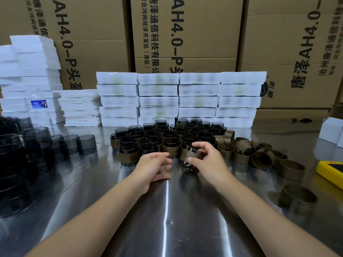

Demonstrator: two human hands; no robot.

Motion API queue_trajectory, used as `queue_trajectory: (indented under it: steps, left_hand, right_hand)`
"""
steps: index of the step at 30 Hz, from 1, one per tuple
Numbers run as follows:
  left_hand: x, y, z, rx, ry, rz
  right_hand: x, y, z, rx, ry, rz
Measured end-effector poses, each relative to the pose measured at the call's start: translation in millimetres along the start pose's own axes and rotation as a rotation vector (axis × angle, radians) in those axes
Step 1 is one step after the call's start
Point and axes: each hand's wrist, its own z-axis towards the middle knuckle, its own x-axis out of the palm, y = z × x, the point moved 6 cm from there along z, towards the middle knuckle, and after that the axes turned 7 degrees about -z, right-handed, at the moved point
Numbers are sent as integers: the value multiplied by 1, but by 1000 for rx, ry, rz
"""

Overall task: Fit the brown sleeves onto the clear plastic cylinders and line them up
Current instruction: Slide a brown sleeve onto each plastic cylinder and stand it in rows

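Sleeved cylinder [189, 154]: at the front of the finished rows [163, 136], low over the steel surface [167, 219].
Right hand [206, 160]: fingers curled round its brown band.
Left hand [154, 166]: fingers relaxed, empty, just beside it.
Handling: probably light, rigid and slick; the sleeve looked like the surer hold.

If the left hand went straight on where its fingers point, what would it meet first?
Probably the sleeved cylinder held by the right hand. The left hand points its fingers at it across a small gap, though depth is hard to judge.
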Motion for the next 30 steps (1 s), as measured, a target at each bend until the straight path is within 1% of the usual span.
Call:
queue_trajectory:
  steps: [3, 6, 9, 14, 18, 19, 20, 22, 23, 24, 25, 26, 27, 29, 30]
  left_hand:
    - [-14, -5, 2, 12, -166, 55]
    - [-25, -10, 5, 24, -262, 76]
    - [-30, -11, 6, 27, -293, 46]
    - [-31, -11, 7, 31, -330, 55]
    - [-32, -15, 6, 57, -323, 118]
    - [-34, -20, 6, 110, -334, 198]
    - [-37, -29, 5, 201, -368, 360]
    - [-47, -56, -5, 465, -531, 808]
    - [-55, -70, -10, 599, -620, 955]
    - [-67, -80, -14, 662, -705, 1042]
    - [-84, -88, -15, 641, -791, 1100]
    - [-103, -93, -14, 553, -868, 1148]
    - [-122, -95, -13, 419, -924, 1182]
    - [-148, -92, -12, 157, -957, 1224]
    - [-153, -90, -11, 69, -937, 1235]
  right_hand:
    - [-1, -5, 2, -33, 0, -154]
    - [3, -7, 2, -67, 34, -183]
    - [8, -3, -1, -111, 75, -205]
    - [17, 4, -10, -175, 210, -195]
    - [20, 1, -14, -133, 297, -253]
    - [20, 1, -14, -131, 293, -268]
    - [19, 2, -14, -134, 280, -277]
    - [17, 4, -14, -146, 244, -262]
    - [16, 5, -14, -149, 228, -243]
    - [15, 6, -13, -154, 215, -224]
    - [14, 7, -13, -160, 201, -213]
    - [13, 8, -13, -167, 190, -211]
    - [13, 9, -13, -173, 181, -214]
    - [14, 11, -14, -188, 177, -227]
    - [15, 11, -14, -196, 177, -231]
